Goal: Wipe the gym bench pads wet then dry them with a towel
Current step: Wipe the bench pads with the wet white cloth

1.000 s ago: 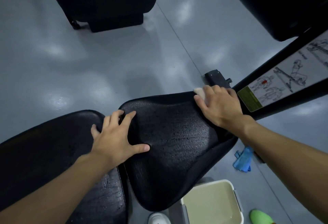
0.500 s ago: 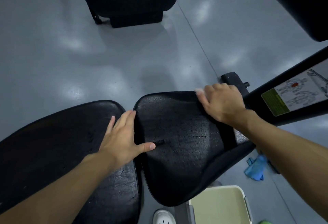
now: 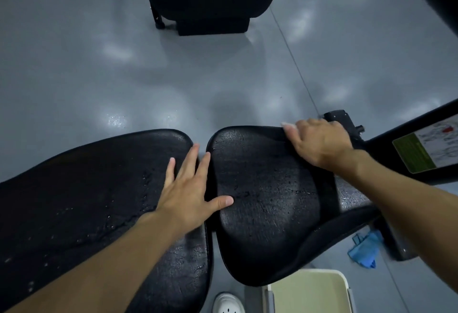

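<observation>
Left hand (image 3: pixel 190 196) flat, fingers spread, bridging back pad (image 3: pixel 99 188) and seat (image 3: pixel 260 201) — right hand (image 3: pixel 319 143) clutches cloth (image 3: pixel 287 125) at seat's far edge.

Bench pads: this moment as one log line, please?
left hand flat, bridging long pad and seat pad | right hand holds cloth at seat pad's far edge | pads wet
</observation>
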Available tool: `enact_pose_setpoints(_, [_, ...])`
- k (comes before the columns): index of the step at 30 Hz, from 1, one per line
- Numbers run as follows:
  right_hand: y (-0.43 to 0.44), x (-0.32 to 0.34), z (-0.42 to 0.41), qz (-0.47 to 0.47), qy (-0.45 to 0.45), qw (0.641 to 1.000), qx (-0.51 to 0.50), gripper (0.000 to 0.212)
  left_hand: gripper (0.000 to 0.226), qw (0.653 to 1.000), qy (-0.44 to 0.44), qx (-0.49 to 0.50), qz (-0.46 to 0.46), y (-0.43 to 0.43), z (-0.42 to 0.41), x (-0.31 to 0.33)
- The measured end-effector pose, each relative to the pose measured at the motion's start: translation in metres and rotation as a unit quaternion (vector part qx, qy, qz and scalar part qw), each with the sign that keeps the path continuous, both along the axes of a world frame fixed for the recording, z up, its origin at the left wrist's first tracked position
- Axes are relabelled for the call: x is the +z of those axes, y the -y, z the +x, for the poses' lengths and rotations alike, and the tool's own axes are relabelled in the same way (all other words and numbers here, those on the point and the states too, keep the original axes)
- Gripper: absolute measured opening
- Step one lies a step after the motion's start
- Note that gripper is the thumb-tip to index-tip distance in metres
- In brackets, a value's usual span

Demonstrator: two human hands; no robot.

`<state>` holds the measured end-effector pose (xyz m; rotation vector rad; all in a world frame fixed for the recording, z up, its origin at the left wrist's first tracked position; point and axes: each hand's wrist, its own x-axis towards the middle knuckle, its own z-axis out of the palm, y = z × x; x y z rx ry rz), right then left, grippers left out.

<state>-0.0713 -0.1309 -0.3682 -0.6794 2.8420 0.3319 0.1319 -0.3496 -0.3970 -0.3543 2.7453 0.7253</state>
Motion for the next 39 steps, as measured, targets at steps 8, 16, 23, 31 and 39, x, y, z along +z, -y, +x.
enact_pose_setpoints(8, [0.096, -0.024, 0.039, -0.042, 0.017, 0.998, 0.036, 0.07, 0.105, 1.0, 0.005, -0.005, -0.014, -0.001, 0.0, -0.006])
enact_pose_setpoints(16, [0.09, -0.037, 0.014, -0.081, -0.003, 0.995, 0.066, 0.063, 0.093, 0.998, -0.014, 0.024, 0.064, 0.02, 0.02, -0.012])
enact_pose_setpoints(23, [0.141, -0.043, 0.046, -0.067, 0.016, 0.975, 0.213, 0.048, 0.077, 0.994, -0.036, 0.048, 0.095, 0.022, 0.02, -0.006])
enact_pose_setpoints(31, [0.124, -0.027, 0.058, -0.025, 0.078, 0.913, 0.4, 0.07, 0.073, 0.996, -0.042, 0.024, 0.08, 0.028, 0.041, -0.011])
enact_pose_setpoints(39, [0.133, -0.034, 0.099, -0.006, 0.01, 0.945, 0.327, 0.067, 0.073, 0.995, -0.066, -0.025, 0.066, 0.041, 0.042, -0.016])
